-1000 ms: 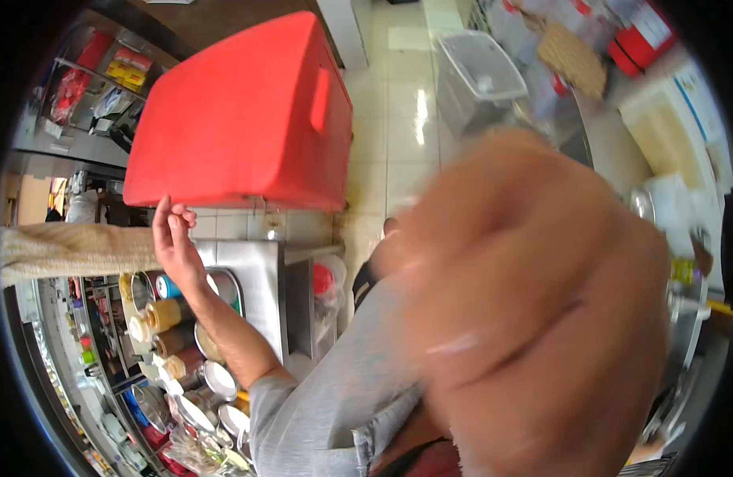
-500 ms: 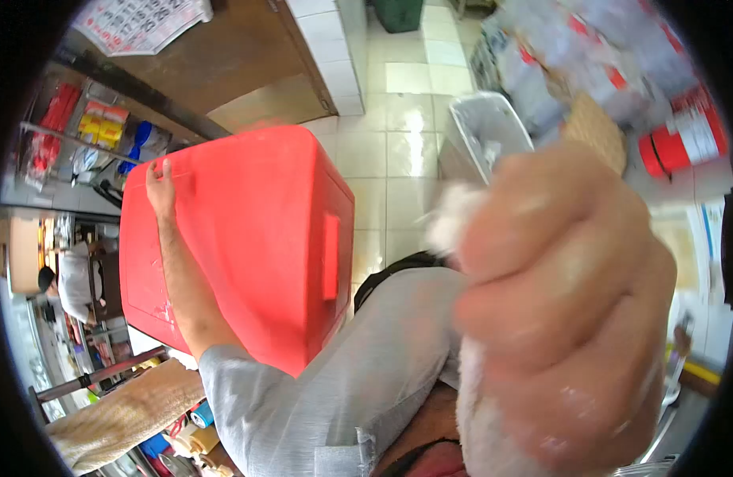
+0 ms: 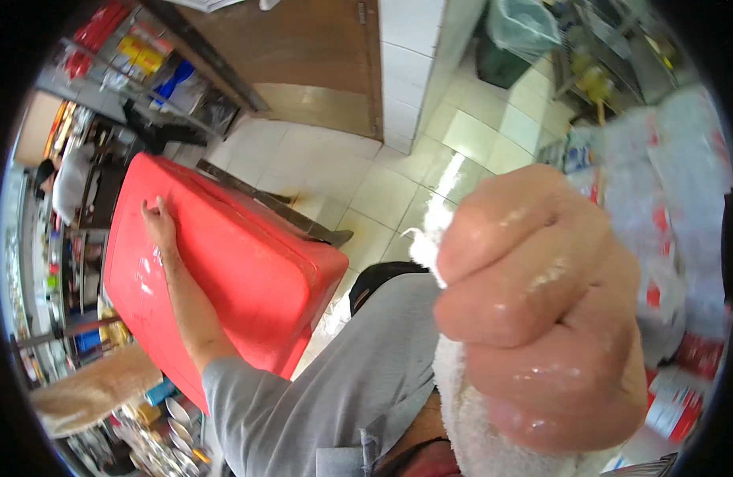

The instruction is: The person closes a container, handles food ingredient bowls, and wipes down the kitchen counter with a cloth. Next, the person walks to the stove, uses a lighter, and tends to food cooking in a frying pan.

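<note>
A large red plastic bin or cooler point(image 3: 223, 270) stands tilted in the view at the left, its broad smooth face wet and shiny in places. On that face rests my left hand point(image 3: 159, 225), its fingers apart and nothing held; the arm reaches out of a grey sleeve. Very near the camera, my right hand point(image 3: 541, 310) is closed in a wet fist around a white terry cloth point(image 3: 466, 405). One frayed end of the cloth pokes out above the fingers, and the rest hangs below the fist.
Wet pale tiles point(image 3: 382, 203) cover the floor. Behind are a brown door point(image 3: 315, 56) and a green bin with a clear liner point(image 3: 501, 60). Plastic-wrapped packs point(image 3: 684, 175) stack up at the right. Shelves point(image 3: 128, 60) hold goods at the left, near another person point(image 3: 72, 183).
The view has swung, bringing the green bin and more floor in. The red bin appears lower and turned. My left hand sits farther from its edge; my right fist still grips the cloth.
</note>
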Demonstrator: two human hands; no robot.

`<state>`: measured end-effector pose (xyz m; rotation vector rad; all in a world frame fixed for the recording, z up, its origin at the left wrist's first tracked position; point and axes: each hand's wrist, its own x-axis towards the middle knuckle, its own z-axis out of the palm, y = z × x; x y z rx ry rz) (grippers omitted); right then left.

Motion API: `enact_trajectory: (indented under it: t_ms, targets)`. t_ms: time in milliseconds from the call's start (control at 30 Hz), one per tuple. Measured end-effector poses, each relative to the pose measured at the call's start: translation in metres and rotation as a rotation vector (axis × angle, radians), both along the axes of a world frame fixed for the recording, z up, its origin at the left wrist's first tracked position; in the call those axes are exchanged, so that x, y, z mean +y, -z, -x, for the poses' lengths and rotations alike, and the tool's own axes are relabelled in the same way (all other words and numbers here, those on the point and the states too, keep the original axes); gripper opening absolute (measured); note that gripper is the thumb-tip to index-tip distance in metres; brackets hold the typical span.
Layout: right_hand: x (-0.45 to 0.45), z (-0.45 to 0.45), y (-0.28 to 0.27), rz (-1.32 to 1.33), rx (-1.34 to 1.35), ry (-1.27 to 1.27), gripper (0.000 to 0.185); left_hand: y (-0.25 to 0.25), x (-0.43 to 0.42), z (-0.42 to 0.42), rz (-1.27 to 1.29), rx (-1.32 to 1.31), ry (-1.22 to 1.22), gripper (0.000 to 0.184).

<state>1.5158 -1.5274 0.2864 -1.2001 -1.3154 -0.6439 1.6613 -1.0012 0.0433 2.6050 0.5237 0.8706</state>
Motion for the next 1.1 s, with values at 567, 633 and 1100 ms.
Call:
enact_trajectory:
  t_ms: [567,633,1100]
  targets:
    - [0.046,-0.292,0.0,0.025,0.177,-0.458,0.015,-0.001,-0.012,-0.007,0.476,-0.124,-0.109,0.052]
    - [0.072,-0.328,-0.004,-0.018,0.087,-0.682,0.016,-0.007,-0.022,-0.006,0.468,-0.133,-0.146,0.051]
    - [0.227,-0.465,0.008,-0.264,0.219,-1.264,0.015,-0.019,-0.047,-0.018,0.571,-0.313,-0.506,0.042]
